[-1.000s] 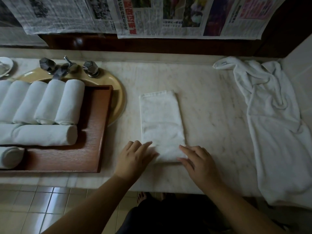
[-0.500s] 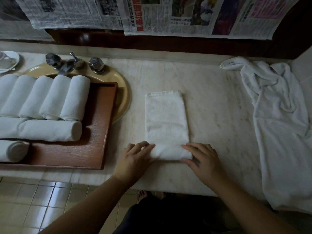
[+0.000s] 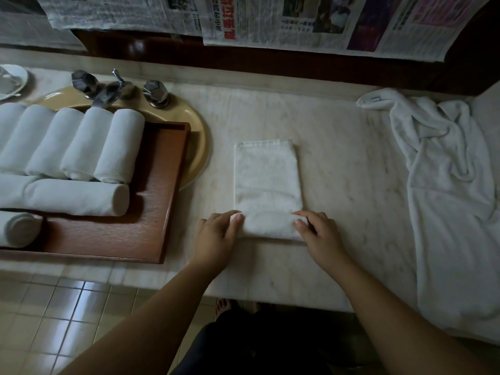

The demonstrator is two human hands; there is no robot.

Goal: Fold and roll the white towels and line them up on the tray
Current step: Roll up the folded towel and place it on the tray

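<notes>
A narrow folded white terry towel (image 3: 267, 185) lies flat on the pale marble table (image 3: 346, 169), right of the brown wooden tray (image 3: 151, 228). Its near end is rolled up; the left hand (image 3: 216, 236) and right hand (image 3: 319, 236) curl their fingers over that roll. Rolled white towels (image 3: 81, 144) lie side by side on the tray.

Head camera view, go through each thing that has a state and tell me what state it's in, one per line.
Folded towel: flat on the counter, near end rolled up.
Left hand: fingers on the roll's left end.
Right hand: fingers on the roll's right end.
Rolled towels: finished, lined up on the tray.
Tray: partly filled, resting over the sink.
Loose towel: unfolded, crumpled at the right.
</notes>
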